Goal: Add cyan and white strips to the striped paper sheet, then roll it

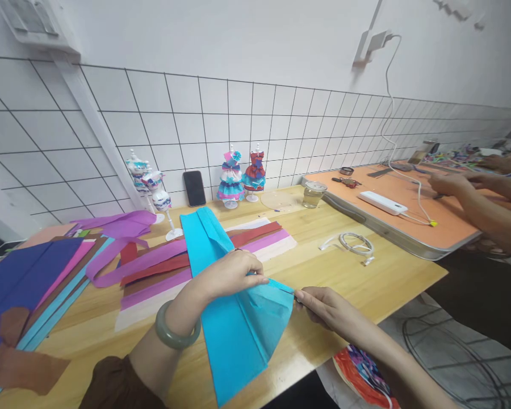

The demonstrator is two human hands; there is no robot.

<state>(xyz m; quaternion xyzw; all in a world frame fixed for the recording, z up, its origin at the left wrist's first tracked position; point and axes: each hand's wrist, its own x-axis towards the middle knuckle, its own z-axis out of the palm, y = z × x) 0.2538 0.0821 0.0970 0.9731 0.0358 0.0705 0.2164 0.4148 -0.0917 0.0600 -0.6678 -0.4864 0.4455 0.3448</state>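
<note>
A large folded sheet of bright blue paper (230,346) lies across the wooden table. My left hand (232,274), with a green bangle on its wrist, rests on the sheet and has thumb and fingers closed on its upper fold. At the sheet's right corner, my right hand (321,307) pinches the edge, with a small dark thing, too hidden to name, at its fingertips. Between the hands the paper's edge is raised and creased. Purple, red and white strips (153,278) pass beneath the sheet.
Miniature dress stands (230,182), a black phone (195,188) and a lidded cup (314,194) stand near the wall. A coiled cable (356,244) lies to the right. Dark blue paper (29,272) is at left. Another person's hands work over the orange table (383,182).
</note>
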